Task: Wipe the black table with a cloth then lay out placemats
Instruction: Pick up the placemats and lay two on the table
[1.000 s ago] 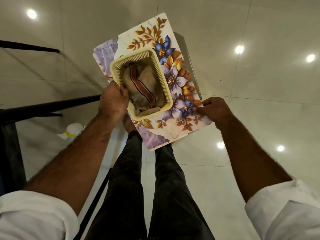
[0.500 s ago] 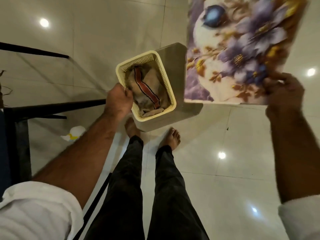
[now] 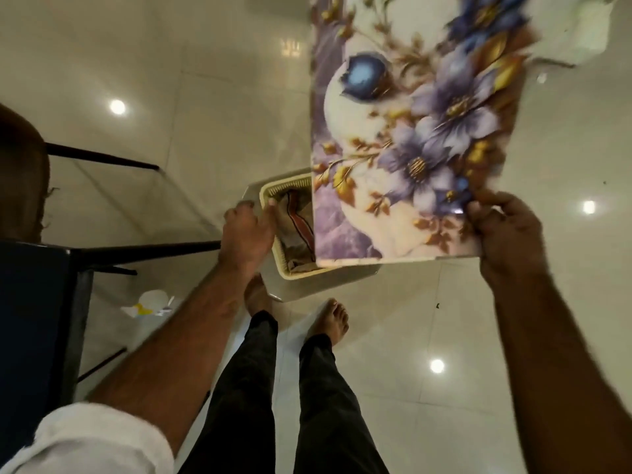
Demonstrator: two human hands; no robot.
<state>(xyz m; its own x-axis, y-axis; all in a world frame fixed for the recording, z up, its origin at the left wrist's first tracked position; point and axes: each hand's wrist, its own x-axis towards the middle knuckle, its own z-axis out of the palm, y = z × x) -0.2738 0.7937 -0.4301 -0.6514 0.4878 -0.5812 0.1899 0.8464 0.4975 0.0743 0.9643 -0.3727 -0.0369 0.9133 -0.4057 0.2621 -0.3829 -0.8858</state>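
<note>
Head view showed the right hand (image 3: 506,230) pinching the placemats (image 3: 410,131) by a corner, held high to uncover the basket (image 3: 290,271). The left hand (image 3: 249,230) gripped its rim, probably to reach the cloth (image 3: 297,227) inside; the table (image 3: 30,302) stood at left.

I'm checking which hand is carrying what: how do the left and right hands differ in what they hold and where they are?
The left hand grips the rim of the cream basket, while the right hand pinches the bottom corner of the floral placemat. The left hand sits low near the body's middle; the right hand is out to the side, with the placemat partly covering the basket. Both are bare hands with white sleeves.
</note>
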